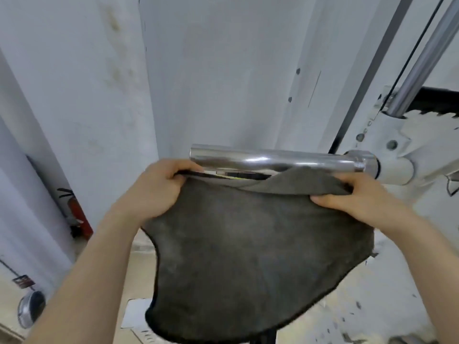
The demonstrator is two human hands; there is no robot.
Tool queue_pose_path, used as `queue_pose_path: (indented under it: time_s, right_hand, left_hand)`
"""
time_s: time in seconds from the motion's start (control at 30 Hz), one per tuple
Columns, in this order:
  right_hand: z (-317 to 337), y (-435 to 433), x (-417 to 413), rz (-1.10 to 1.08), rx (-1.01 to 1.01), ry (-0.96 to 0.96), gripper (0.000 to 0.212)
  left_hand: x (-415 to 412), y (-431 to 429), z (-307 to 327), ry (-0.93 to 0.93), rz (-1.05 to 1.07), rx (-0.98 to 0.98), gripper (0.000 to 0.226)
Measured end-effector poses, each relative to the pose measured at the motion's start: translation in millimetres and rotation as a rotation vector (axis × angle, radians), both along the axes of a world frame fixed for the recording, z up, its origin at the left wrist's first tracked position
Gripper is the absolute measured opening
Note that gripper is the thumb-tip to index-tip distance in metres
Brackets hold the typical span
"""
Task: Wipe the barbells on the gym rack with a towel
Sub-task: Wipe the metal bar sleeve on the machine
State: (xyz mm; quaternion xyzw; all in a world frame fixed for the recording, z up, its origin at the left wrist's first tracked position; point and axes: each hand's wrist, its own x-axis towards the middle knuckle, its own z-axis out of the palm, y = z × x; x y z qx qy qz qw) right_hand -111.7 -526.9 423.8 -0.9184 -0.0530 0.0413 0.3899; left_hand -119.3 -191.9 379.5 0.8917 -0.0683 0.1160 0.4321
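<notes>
A chrome barbell sleeve [273,157] sticks out to the left from a white rack fitting at centre right. A dark grey towel [248,256] hangs spread just below and in front of the sleeve. My left hand [159,189] grips the towel's top left corner beside the sleeve's open end. My right hand [360,194] pinches the top right corner under the sleeve's collar. The towel's upper edge sags between my hands and touches the underside of the sleeve near the right.
The white rack frame [387,150] with a chrome guide rod [427,55] and black cable rises at the right. White walls stand behind. A red fire extinguisher [77,214] leans at lower left, with a round metal object [29,311] on the floor nearby.
</notes>
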Motion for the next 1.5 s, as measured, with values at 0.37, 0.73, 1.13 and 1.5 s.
queue_pose_path:
  time_s: [0.37, 0.73, 1.13, 1.5]
  right_hand:
    - [-68, 65, -32, -0.005, -0.186, -0.073, 0.031]
    - [-24, 51, 88, 0.012, -0.876, -0.605, 0.028]
    - [-77, -18, 11, -0.557, 0.623, -0.427, 0.036]
    - [-89, -36, 22, -0.434, 1.206, -0.037, 0.015]
  left_hand:
    - [86, -80, 53, -0.588, 0.333, 0.559, 0.041]
    - [79, -92, 24, -0.307, 0.286, 0.908, 0.06]
    - [116, -283, 9, -0.49, 0.095, 0.884, 0.039]
    - [46, -285, -39, -0.618, -0.079, 0.166, 0.032]
